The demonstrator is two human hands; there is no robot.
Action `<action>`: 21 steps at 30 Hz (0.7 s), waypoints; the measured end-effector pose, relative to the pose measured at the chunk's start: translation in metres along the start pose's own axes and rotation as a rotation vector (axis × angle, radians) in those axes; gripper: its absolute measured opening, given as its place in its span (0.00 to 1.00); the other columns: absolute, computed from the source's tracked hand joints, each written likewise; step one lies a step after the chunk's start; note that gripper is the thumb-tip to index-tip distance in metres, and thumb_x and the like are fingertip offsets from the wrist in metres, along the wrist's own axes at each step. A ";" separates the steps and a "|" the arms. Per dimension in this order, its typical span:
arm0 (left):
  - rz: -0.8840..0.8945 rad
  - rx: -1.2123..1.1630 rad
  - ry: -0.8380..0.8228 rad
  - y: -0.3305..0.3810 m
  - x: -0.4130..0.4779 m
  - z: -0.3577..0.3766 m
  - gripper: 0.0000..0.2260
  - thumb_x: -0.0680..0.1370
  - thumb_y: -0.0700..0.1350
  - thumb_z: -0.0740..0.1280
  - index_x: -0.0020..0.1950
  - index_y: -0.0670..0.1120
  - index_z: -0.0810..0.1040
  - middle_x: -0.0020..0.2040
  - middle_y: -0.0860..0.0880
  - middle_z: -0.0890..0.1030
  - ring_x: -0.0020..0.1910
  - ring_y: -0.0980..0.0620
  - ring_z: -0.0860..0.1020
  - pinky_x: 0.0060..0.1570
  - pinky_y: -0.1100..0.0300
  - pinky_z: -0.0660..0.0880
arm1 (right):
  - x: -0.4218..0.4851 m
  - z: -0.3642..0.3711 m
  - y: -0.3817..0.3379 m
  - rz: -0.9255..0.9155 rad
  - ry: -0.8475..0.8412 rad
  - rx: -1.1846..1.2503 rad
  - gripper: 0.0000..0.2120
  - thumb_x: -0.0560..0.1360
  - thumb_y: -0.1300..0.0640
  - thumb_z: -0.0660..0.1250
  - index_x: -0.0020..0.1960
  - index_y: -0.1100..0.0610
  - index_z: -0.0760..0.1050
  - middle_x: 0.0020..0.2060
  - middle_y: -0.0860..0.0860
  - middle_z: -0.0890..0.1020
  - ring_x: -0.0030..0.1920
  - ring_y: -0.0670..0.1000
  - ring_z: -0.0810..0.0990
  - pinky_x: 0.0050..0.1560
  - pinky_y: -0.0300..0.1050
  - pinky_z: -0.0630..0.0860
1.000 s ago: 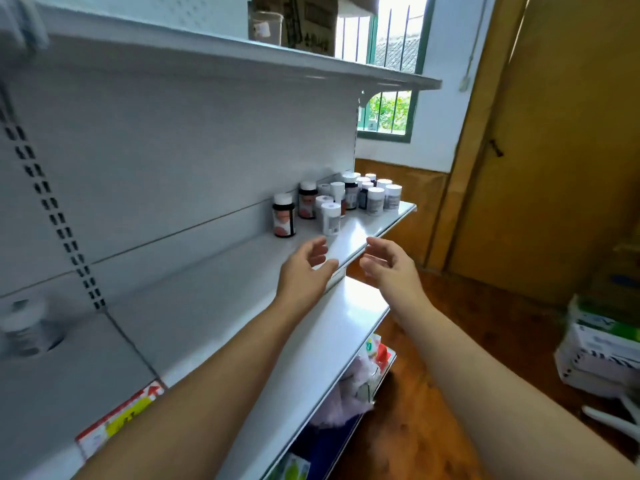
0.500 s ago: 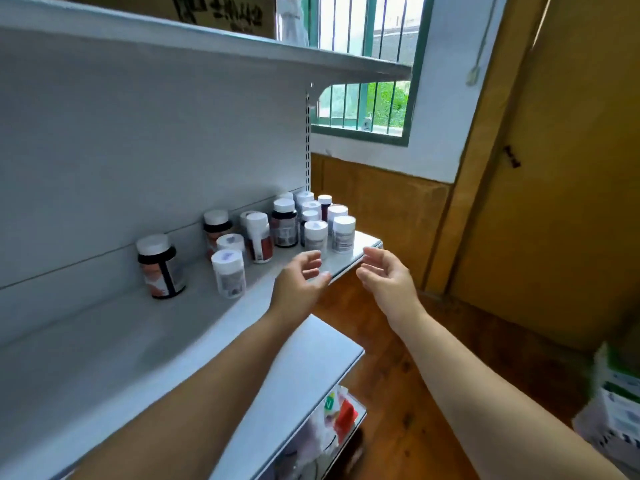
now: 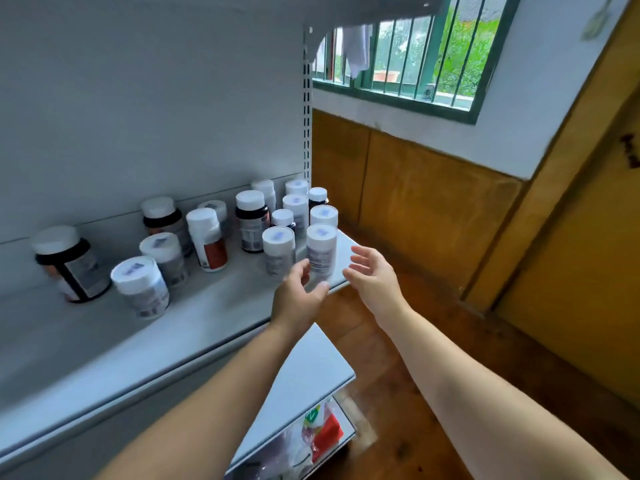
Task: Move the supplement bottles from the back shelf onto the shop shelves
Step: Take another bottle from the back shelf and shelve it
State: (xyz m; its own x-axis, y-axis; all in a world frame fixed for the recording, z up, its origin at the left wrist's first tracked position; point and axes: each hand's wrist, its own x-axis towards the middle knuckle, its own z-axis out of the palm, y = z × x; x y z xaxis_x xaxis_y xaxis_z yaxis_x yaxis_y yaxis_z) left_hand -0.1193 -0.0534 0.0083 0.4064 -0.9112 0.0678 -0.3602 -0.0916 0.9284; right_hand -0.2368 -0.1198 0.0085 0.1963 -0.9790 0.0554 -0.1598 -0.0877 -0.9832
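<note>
Head view: two bare forearms reach toward the right end of a grey metal shelf (image 3: 207, 327).
Left hand (image 3: 298, 295): holds nothing. The fingers are loosely curled, with thumb and fingers apart. The fingertips lie at the foot of the front white bottle; contact cannot be told.
Right hand (image 3: 373, 276): empty, palm turned left, fingers spread and relaxed. It is just beside the same bottle, past the shelf's right edge.
Front white bottle (image 3: 321, 253): stands upright at the shelf's front right corner, between the two hands. It has a white cap and a grey label.
Handling, as a judgement: a small, rigid plastic bottle, probably light, with a smooth label that may slip. It is best gripped round the body below the cap, and one hand should be enough. A careless reach could topple the close neighbours.
Neighbour bottle (image 3: 279, 253): just to the left, same kind.
Other supplement bottles (image 3: 294, 206): white and dark ones packed toward the back right corner. More are spread leftward along the back edge, including a large dark bottle (image 3: 71, 268).
Beyond: a green barred window (image 3: 408, 74) above wood panelling.
</note>
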 end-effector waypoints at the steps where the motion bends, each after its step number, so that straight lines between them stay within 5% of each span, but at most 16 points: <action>1: -0.015 0.015 0.017 -0.002 0.004 0.004 0.24 0.74 0.42 0.67 0.70 0.44 0.66 0.67 0.45 0.73 0.65 0.48 0.72 0.63 0.57 0.68 | 0.009 0.000 0.003 0.012 -0.010 -0.004 0.21 0.73 0.62 0.68 0.64 0.55 0.70 0.62 0.55 0.75 0.56 0.49 0.74 0.53 0.41 0.74; 10: -0.104 0.137 0.163 -0.004 0.022 0.028 0.23 0.74 0.43 0.66 0.69 0.42 0.67 0.67 0.43 0.73 0.65 0.46 0.71 0.62 0.58 0.67 | 0.060 0.003 0.011 0.021 -0.222 -0.025 0.25 0.70 0.63 0.71 0.65 0.55 0.68 0.61 0.53 0.75 0.59 0.50 0.74 0.59 0.46 0.75; 15: -0.137 0.132 0.279 0.006 0.030 0.042 0.23 0.75 0.42 0.66 0.69 0.46 0.67 0.66 0.45 0.75 0.64 0.46 0.73 0.58 0.62 0.68 | 0.079 0.000 0.019 -0.018 -0.352 -0.039 0.23 0.69 0.65 0.71 0.59 0.49 0.69 0.55 0.47 0.76 0.57 0.48 0.75 0.54 0.41 0.75; 21: -0.185 0.150 0.403 0.009 0.044 0.057 0.21 0.74 0.42 0.66 0.67 0.47 0.70 0.62 0.45 0.78 0.61 0.45 0.75 0.50 0.65 0.67 | 0.093 -0.001 0.021 -0.065 -0.514 0.017 0.27 0.68 0.69 0.70 0.65 0.56 0.70 0.56 0.50 0.78 0.55 0.47 0.76 0.49 0.31 0.74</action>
State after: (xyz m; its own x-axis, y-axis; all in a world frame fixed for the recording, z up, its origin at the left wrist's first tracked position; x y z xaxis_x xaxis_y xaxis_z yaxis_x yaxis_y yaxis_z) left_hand -0.1530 -0.1170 -0.0009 0.7581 -0.6483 0.0704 -0.3564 -0.3215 0.8773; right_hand -0.2223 -0.2130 -0.0065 0.6560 -0.7542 0.0282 -0.1165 -0.1381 -0.9835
